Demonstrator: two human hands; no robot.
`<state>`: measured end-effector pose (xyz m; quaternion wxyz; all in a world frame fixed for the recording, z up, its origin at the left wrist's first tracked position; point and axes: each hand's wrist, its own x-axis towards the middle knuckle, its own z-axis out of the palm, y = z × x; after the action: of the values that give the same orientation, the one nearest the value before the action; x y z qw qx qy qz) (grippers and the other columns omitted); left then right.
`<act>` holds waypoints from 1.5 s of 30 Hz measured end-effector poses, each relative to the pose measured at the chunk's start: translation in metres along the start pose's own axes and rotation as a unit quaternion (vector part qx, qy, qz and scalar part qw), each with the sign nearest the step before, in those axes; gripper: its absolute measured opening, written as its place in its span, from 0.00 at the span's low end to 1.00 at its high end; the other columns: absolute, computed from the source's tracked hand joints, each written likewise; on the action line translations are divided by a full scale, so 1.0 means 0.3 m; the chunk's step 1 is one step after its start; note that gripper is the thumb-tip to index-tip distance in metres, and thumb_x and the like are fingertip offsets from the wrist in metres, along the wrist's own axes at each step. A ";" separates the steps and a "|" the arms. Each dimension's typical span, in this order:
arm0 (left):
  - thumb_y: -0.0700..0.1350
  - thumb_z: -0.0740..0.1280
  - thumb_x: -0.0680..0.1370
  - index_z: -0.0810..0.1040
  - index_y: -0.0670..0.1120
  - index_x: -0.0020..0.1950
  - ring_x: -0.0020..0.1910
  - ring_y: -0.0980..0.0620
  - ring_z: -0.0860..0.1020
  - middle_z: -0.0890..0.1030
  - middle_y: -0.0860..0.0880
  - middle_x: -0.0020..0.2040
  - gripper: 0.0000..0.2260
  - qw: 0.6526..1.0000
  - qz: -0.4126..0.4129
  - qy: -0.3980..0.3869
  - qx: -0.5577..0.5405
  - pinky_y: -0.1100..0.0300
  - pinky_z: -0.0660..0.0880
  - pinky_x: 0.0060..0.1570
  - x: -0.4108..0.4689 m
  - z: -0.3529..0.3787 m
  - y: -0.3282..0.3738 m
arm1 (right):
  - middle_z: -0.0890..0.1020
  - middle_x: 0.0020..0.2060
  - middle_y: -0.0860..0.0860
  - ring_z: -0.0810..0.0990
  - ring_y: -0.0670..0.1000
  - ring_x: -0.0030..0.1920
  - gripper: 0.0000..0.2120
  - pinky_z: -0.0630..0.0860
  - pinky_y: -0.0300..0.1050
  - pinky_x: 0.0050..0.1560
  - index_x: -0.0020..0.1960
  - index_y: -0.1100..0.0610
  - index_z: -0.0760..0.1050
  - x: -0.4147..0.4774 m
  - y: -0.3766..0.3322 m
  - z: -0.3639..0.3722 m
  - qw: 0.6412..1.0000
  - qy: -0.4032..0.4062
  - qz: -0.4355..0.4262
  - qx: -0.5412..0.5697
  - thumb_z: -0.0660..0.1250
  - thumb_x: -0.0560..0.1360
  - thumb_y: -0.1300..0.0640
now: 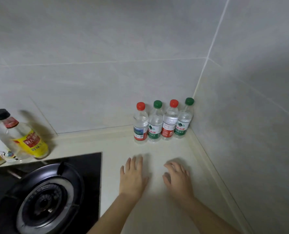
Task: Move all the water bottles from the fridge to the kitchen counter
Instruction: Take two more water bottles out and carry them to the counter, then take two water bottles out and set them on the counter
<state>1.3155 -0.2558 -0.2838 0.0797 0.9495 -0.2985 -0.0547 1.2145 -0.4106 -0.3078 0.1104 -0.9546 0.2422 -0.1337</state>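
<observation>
Stove burner [45, 202], condiment bottles [30, 139] left of counter [157, 208].

pale grey tiles with thin white grout cover the back wall [98, 48] and the side wall [258, 124], meeting in a corner. below runs a cream worktop [116, 144] with a raised lip; a black glass hob [84, 166] is set into its left part.

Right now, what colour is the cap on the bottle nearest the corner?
Green cap, head view.
</observation>
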 end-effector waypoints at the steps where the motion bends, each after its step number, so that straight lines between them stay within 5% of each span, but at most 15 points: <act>1: 0.60 0.59 0.79 0.48 0.49 0.79 0.77 0.46 0.53 0.55 0.48 0.78 0.34 1.000 0.007 0.002 0.002 0.49 0.56 0.73 -0.039 -0.005 0.004 | 0.83 0.50 0.49 0.83 0.54 0.48 0.20 0.78 0.50 0.42 0.52 0.49 0.81 -0.037 -0.005 -0.024 1.000 -0.010 0.004 0.004 0.58 0.66 0.46; 9: 0.56 0.78 0.66 0.72 0.43 0.69 0.65 0.38 0.74 0.77 0.41 0.65 0.36 0.995 0.047 0.078 -0.029 0.41 0.75 0.58 -0.378 -0.056 0.027 | 0.82 0.55 0.50 0.82 0.53 0.55 0.22 0.80 0.51 0.46 0.58 0.50 0.79 -0.360 -0.016 -0.245 1.000 -0.028 0.011 0.001 0.59 0.69 0.43; 17: 0.58 0.66 0.76 0.64 0.44 0.75 0.73 0.39 0.65 0.69 0.42 0.72 0.31 0.979 0.089 0.164 -0.076 0.40 0.65 0.69 -0.784 -0.215 0.121 | 0.72 0.70 0.51 0.69 0.53 0.70 0.24 0.70 0.54 0.65 0.70 0.51 0.70 -0.727 -0.063 -0.516 0.999 0.018 -0.034 0.012 0.58 0.77 0.44; 20: 0.62 0.57 0.78 0.63 0.45 0.75 0.73 0.40 0.64 0.69 0.42 0.72 0.31 0.974 0.123 0.178 -0.067 0.40 0.65 0.68 -0.971 -0.262 0.157 | 0.70 0.72 0.52 0.68 0.56 0.72 0.25 0.69 0.58 0.68 0.72 0.50 0.68 -0.918 -0.080 -0.610 0.997 0.036 -0.039 -0.058 0.56 0.77 0.43; 30: 0.61 0.55 0.76 0.66 0.44 0.73 0.72 0.39 0.65 0.70 0.41 0.71 0.31 0.924 0.329 0.176 -0.082 0.38 0.65 0.68 -1.196 -0.412 0.410 | 0.71 0.71 0.56 0.67 0.59 0.72 0.25 0.61 0.62 0.69 0.72 0.52 0.68 -1.321 -0.033 -0.952 0.971 0.150 0.073 -0.172 0.56 0.77 0.43; 33: 0.61 0.55 0.77 0.66 0.45 0.72 0.73 0.42 0.64 0.71 0.42 0.70 0.29 0.873 0.442 0.158 -0.134 0.40 0.65 0.68 -1.211 -0.436 0.560 | 0.69 0.73 0.55 0.66 0.59 0.74 0.25 0.61 0.63 0.70 0.73 0.50 0.65 -1.442 -0.003 -1.039 0.954 0.163 0.155 -0.196 0.55 0.79 0.42; 37: 0.59 0.58 0.77 0.66 0.46 0.71 0.71 0.42 0.68 0.73 0.43 0.68 0.26 0.746 0.620 0.124 -0.207 0.42 0.70 0.65 -1.288 -0.473 0.774 | 0.68 0.74 0.55 0.65 0.59 0.74 0.25 0.64 0.65 0.70 0.73 0.51 0.66 -1.640 -0.009 -1.134 0.910 0.193 0.282 -0.235 0.56 0.79 0.43; 45: 0.57 0.59 0.77 0.70 0.44 0.70 0.71 0.42 0.68 0.72 0.44 0.69 0.26 0.549 0.793 0.037 -0.263 0.45 0.69 0.65 -1.726 -0.501 1.119 | 0.66 0.75 0.55 0.63 0.58 0.75 0.25 0.56 0.61 0.72 0.74 0.50 0.65 -2.191 -0.132 -1.303 0.756 0.244 0.522 -0.311 0.55 0.80 0.43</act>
<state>0.7286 -0.2115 -0.0454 0.3473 0.2656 -0.8993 -0.0103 0.5542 -0.1104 -0.0621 -0.2025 -0.5968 0.7499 -0.2011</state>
